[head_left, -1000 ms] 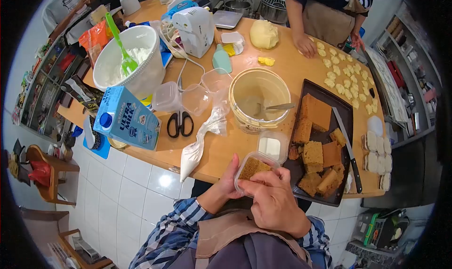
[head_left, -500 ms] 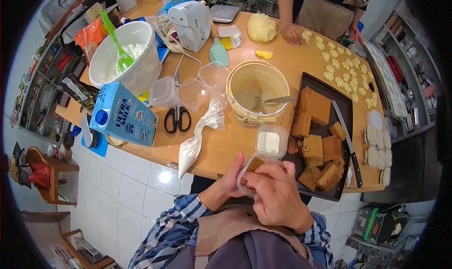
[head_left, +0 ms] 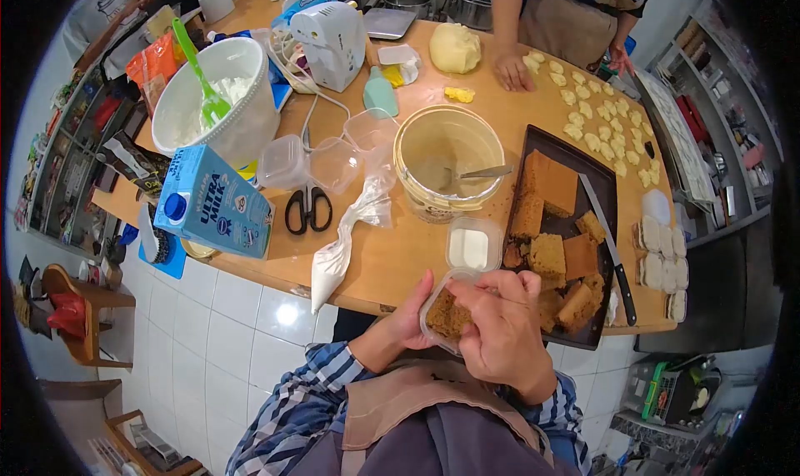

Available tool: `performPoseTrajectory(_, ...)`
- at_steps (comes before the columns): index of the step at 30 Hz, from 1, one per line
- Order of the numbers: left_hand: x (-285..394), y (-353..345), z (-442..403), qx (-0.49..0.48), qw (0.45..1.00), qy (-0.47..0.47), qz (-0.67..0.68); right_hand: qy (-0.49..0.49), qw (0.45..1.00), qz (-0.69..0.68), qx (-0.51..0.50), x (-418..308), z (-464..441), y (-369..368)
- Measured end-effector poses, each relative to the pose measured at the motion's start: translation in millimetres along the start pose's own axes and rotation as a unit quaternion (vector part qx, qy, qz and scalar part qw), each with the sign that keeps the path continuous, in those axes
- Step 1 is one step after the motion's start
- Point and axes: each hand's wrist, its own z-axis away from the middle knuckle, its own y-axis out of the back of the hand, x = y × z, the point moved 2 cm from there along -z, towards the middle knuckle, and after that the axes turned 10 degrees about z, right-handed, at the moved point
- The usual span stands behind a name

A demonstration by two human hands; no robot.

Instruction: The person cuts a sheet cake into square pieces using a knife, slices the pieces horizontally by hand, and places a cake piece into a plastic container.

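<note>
A clear plastic tub [head_left: 439,336] with brown cake [head_left: 448,316] inside is held in my left hand [head_left: 410,316], its fingers wrapped round the side. Over the tub, my right hand [head_left: 507,330] has its fingers bent and closed, the tips at the cake and near the rim. Just beyond stands another clear tub [head_left: 473,244] with a white filling. To the right, a dark baking tray [head_left: 599,194] carries cut cake blocks [head_left: 557,184], with a long knife [head_left: 609,248] lying across its edge. A piping bag [head_left: 333,259] of white cream lies left of my hands.
A large bucket [head_left: 450,159] with a spoon, black scissors [head_left: 308,210], a milk carton [head_left: 215,201], a white bowl [head_left: 242,101] with a green spatula, and a hand mixer [head_left: 331,42] crowd the table. Opposite, a person's hand [head_left: 512,69] rests beside small dough pieces [head_left: 608,126].
My right hand's fingers have lifted and drawn back slightly to the right, so more of the cake in the tub shows. The view has shifted a little.
</note>
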Motion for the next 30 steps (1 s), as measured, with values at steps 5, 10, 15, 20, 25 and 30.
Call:
performPoseTrajectory(5,-2,-2,-2,0.036,0.999,-0.002,0.003,-0.01,1.0,0.007,0.024,3,5,5)
performPoseTrajectory(10,0,3,-7,-0.129,0.99,-0.013,0.055,-0.043,0.998,-0.039,0.038,14,15,22)
performPoseTrajectory(15,-7,-1,-3,0.012,0.984,0.001,0.18,-0.01,1.0,-0.001,-0.016,7,5,5)
performPoseTrajectory(20,-5,4,1,0.024,0.996,0.0,0.089,-0.024,0.999,-0.025,-0.001,10,8,6)
performPoseTrajectory(25,5,2,-4,-0.095,0.994,-0.021,0.045,-0.04,0.999,-0.02,0.004,13,15,26)
performPoseTrajectory(30,7,-7,-5,-0.116,0.988,-0.013,0.101,-0.014,1.0,0.019,-0.019,12,14,17)
